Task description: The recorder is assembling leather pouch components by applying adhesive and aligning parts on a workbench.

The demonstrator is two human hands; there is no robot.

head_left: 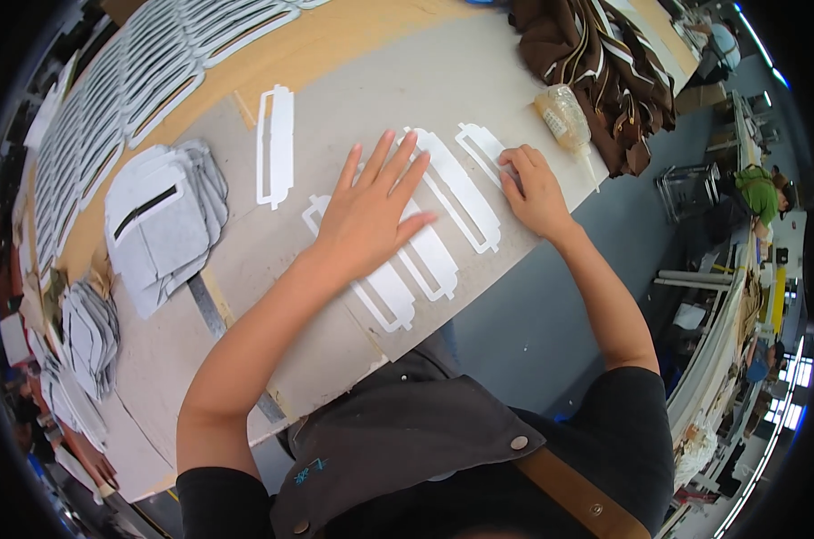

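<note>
My left hand (371,211) lies flat with fingers spread over several white slotted strips with small end tabs. Beneath and beside it are one strip (384,292) nearest the table edge, a second strip (437,260) partly under the thumb, and a third strip (465,193) by the fingertips. At the right, my right hand (535,189) has its fingers curled closed on the edge of another white slotted strip (481,142), whose lower end the hand hides. One more strip (283,148) lies apart, farther off to the left.
Grey slotted fabric pieces (169,220) are stacked at left on the table (353,99). Rows of grey-edged slotted pieces (155,72) fill the far left. A plastic bottle with a thin nozzle (564,121) lies near the right edge, beside piled brown cloth with zippers (596,72).
</note>
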